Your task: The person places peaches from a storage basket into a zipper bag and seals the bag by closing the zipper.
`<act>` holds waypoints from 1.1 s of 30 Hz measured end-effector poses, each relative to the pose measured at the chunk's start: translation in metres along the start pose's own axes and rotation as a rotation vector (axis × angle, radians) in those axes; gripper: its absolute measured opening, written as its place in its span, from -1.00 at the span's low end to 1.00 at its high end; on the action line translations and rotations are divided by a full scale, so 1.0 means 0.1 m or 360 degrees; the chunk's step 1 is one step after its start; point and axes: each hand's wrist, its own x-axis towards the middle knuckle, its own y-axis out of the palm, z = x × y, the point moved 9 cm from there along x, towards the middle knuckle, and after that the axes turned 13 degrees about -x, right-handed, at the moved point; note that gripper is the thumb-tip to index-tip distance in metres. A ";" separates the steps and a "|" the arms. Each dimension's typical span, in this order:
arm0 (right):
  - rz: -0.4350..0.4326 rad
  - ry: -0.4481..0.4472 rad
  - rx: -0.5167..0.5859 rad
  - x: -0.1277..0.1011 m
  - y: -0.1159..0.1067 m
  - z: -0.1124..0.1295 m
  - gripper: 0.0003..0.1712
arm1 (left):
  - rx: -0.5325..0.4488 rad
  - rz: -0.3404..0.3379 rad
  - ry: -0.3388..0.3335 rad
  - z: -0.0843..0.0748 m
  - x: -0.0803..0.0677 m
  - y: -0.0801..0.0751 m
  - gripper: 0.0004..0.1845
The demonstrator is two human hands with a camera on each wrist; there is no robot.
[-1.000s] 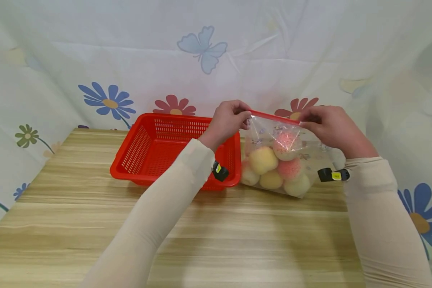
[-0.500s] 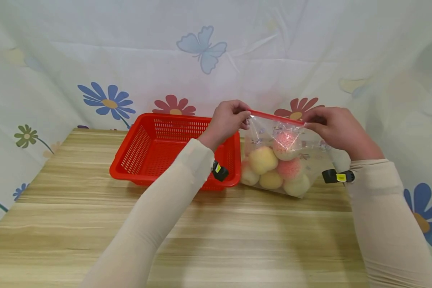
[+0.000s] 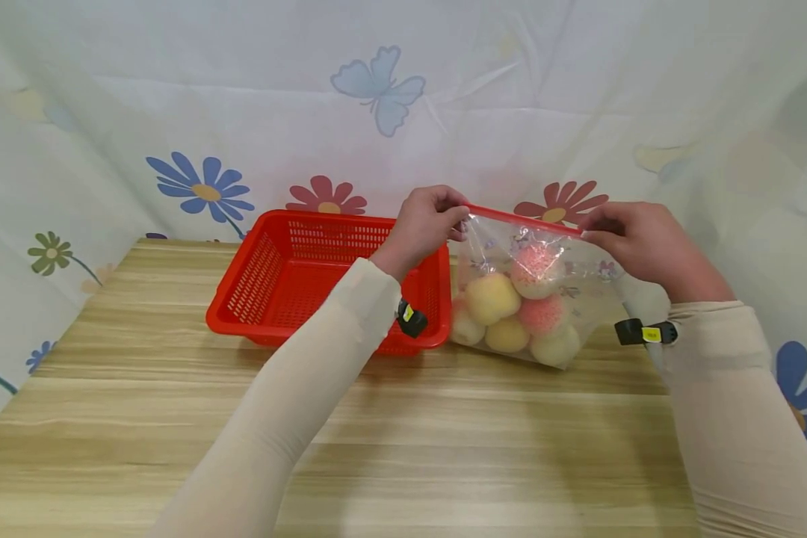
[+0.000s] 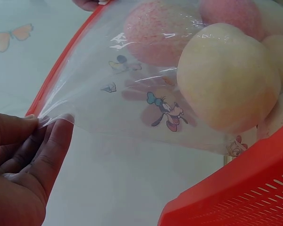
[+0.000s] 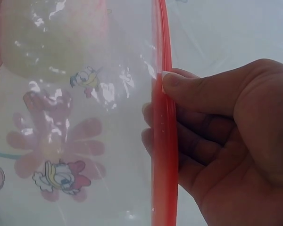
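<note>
clear zip bag (image 3: pixel 531 291) stands on the wooden table (image 3: pixel 403 441), bottom resting on the top, held up by its red zip strip (image 3: pixel 521 219) stretched between both hands. left hand (image 3: pixel 424 224) pinches the strip's left end, thumb & fingers curled tight on the corner. right hand (image 3: pixel 635 239) pinches the right end, thumb on the near face, fingers behind. strip slopes down a bit from left grip to right grip.

below the grips, inside the bag: fruit (image 3: pixel 511 306), abt five or six pcs, pale yellow & pink, piled at the bottom. just left of the left grip & under that wrist: red basket (image 3: pixel 276 280), its right wall touching or nearly touching the bag, can't tell which. behind both grips: floral curtain (image 3: pixel 376 90) w/ butterfly print.

left wrist view adds what head view can't: the film gathers into creases at the pinched corner (image 4: pixel 54 117), fingers (image 4: pixel 49 150) folded over it, cartoon prints on the plastic, big pale fruit pressed against the film, basket rim (image 4: pixel 236 188) below right.

right wrist view: thumb (image 5: pixel 198 89) flat on the strip (image 5: pixel 162 141), fingertips showing through behind it on the far side, so strip is clamped between. more cartoon prints & one pale fruit (image 5: pixel 52 37) up left of the grip.
</note>
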 end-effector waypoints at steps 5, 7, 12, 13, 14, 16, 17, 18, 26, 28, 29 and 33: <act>-0.0013 -0.0025 -0.0022 -0.02 -0.02 -0.02 -0.80 | 0.0001 -0.0006 0.0001 -0.01 0.00 -0.01 -0.85; -0.0018 -0.0033 -0.0025 -0.03 -0.03 -0.03 -0.80 | 0.0007 -0.0011 0.0000 -0.01 0.00 -0.02 -0.84; 0.0002 -0.0014 -0.0042 -0.05 -0.03 -0.08 -0.79 | 0.0023 -0.0014 0.0001 -0.01 -0.01 -0.02 -0.84; 0.0007 -0.0011 -0.0043 -0.05 -0.03 -0.08 -0.79 | 0.0020 -0.0013 0.0002 -0.02 -0.01 -0.01 -0.84; 0.0012 -0.0012 -0.0043 -0.06 -0.03 -0.09 -0.78 | 0.0014 -0.0011 0.0003 -0.02 -0.01 -0.01 -0.84; 0.0010 -0.0020 -0.0049 -0.07 -0.04 -0.09 -0.80 | 0.0011 -0.0011 0.0002 -0.02 -0.01 -0.01 -0.84; 0.0009 -0.0023 -0.0055 -0.08 -0.04 -0.10 -0.80 | 0.0009 -0.0010 0.0001 -0.02 -0.01 -0.02 -0.84; 0.0007 -0.0024 -0.0060 -0.08 -0.05 -0.10 -0.80 | 0.0006 -0.0010 0.0000 -0.02 -0.01 -0.02 -0.84; 0.0072 0.0042 -0.0043 -0.11 -0.01 -0.18 -0.77 | 0.0004 -0.0001 0.0005 -0.01 -0.02 -0.02 -0.85; 0.0065 0.0040 -0.0047 -0.12 -0.02 -0.20 -0.78 | 0.0000 0.0001 0.0003 -0.01 -0.02 -0.02 -0.85; 0.0062 0.0041 -0.0049 -0.12 -0.02 -0.20 -0.78 | -0.0001 0.0001 0.0001 -0.01 -0.02 -0.02 -0.85; 0.0063 0.0047 -0.0042 -0.14 -0.03 -0.23 -0.78 | 0.0009 -0.0004 -0.0014 -0.01 -0.02 -0.03 -0.84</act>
